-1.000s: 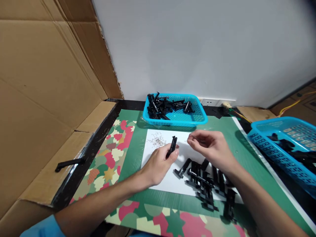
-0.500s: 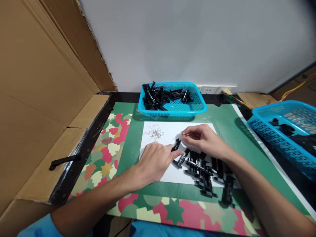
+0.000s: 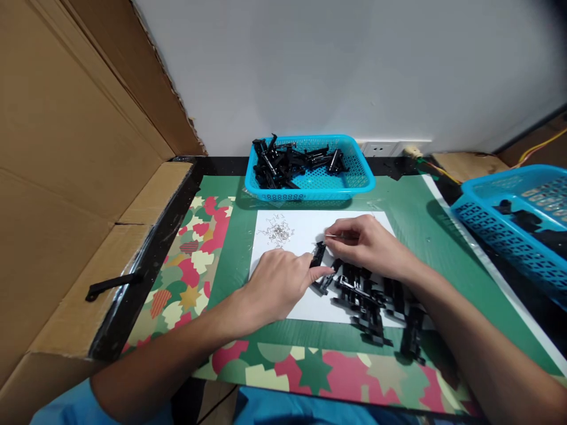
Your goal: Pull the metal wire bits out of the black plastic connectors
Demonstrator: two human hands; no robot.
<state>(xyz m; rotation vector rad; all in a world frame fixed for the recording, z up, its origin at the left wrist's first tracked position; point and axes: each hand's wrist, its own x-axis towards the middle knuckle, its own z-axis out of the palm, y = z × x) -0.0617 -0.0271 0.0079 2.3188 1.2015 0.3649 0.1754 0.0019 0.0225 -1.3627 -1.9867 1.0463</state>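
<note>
My left hand (image 3: 283, 280) is closed around a black plastic part (image 3: 318, 254), whose far end sticks out past the thumb and fingers. Close beside that end, my right hand (image 3: 361, 242) pinches a thin metal tool (image 3: 333, 236), pointing left; its exact kind is mostly hidden in the fingers. Whether its tip touches the part I cannot tell. Several similar black parts (image 3: 361, 295) lie in a loose heap below my right hand. A scatter of tiny thin wire pieces (image 3: 279, 230) rests on the white paper (image 3: 305, 221), beyond my left hand.
A blue basket (image 3: 310, 195) holding more black parts stands at the back against the wall. Another blue basket (image 3: 509, 218) with black pieces is at the right. Cardboard (image 3: 57, 177) walls the left side, with a black strip (image 3: 113, 285) on its ledge. Sockets (image 3: 378, 149) sit behind.
The black part's end and the tool in my right hand have come closer together. My left hand keeps its grip. The whole view has shifted slightly.
</note>
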